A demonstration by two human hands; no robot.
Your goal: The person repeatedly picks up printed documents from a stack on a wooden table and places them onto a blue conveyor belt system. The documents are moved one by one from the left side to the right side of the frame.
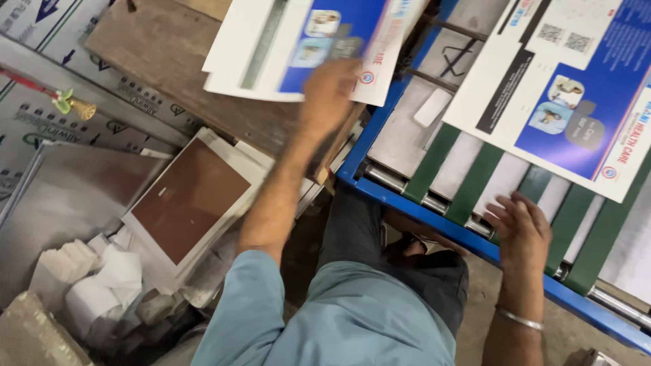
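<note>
Left hand: fingers curled onto the near edge of a stack of printed sheets, white with a blue panel and small pictures; the hand is motion-blurred, so whether they pinch the top sheet or only press on it cannot be told. The stack lies far and centre-left, on a worn wooden board. Right hand: fingers spread wide and flat, holding nothing, resting at the near edge of the blue-framed conveyor, on its green belts and metal roller. One more printed sheet of the same kind lies on the belts, far right, well apart from that hand. A metal bangle sits on the right wrist. Left and near: a brown-faced stack of boards and crumpled white paper.
</note>
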